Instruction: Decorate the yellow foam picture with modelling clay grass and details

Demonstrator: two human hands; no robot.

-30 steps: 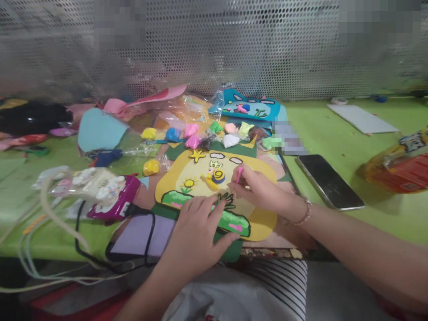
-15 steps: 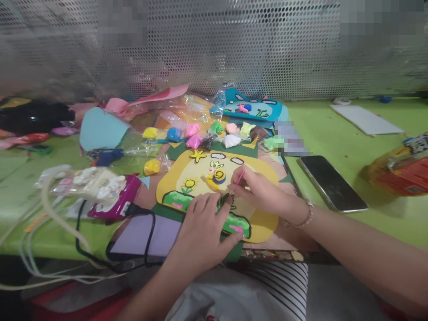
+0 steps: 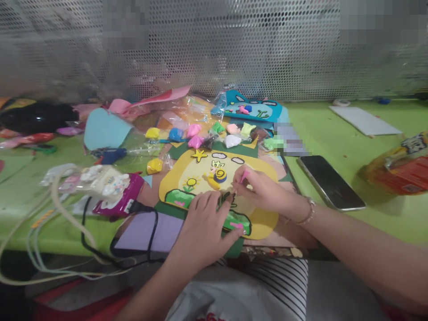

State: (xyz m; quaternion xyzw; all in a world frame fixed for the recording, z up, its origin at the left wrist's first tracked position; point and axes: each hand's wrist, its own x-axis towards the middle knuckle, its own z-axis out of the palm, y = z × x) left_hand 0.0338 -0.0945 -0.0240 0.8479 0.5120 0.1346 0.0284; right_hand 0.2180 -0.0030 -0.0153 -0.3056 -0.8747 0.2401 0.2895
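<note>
A yellow paper picture [image 3: 267, 223] lies before me, with a blue and yellow clay snail [image 3: 220, 175], a yellow star [image 3: 199, 155], a small sun and green clay grass [image 3: 180, 198] edged in black. My left hand [image 3: 209, 218] rests on its lower part, fingers spread, nothing held. My right hand [image 3: 256, 187] is just right of the snail, fingers pinched on a thin pink tool [image 3: 245, 174]. The tool's tip is hidden near the dark green clay plant [image 3: 225, 200], by my left index finger.
Bagged clay lumps [image 3: 194, 130] lie behind the picture, with a blue paper picture [image 3: 281, 109] farther back. A phone [image 3: 329, 182] and a bottle [image 3: 397, 167] stand to the right. At left are a purple-red device [image 3: 115, 207], cables and light blue paper [image 3: 105, 129].
My right hand has turned slightly, and more of the pink tool's wide end shows. My left hand stays in place. The view has shifted slightly.
</note>
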